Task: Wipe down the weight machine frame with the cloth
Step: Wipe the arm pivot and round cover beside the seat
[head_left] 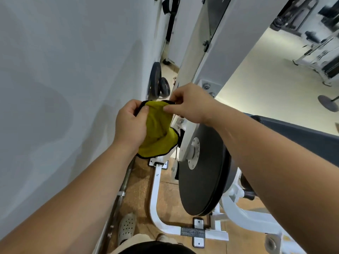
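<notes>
The yellow cloth (157, 132) is being held up in the air, its black-edged top hem being pinched by the left hand (130, 125) and the right hand (190, 103). The white weight machine frame (216, 57) is being left untouched just beyond. A narrow strip of brown floor (139, 182) is being hemmed in by the wall (64, 88) at left.

Our forearms are bare right up to the wrists, and our left hand (131, 125) and right hand (190, 103) are bare as well. On the left foot we wear a pale, cream-grey clog (127, 227) with rows of round holes across its upper. Only the toe of a second pale shoe (161, 237) shows beside it. Above the clog we see a strip of beige legwear (136, 237), and at the bottom edge a black top (156, 248).
</notes>
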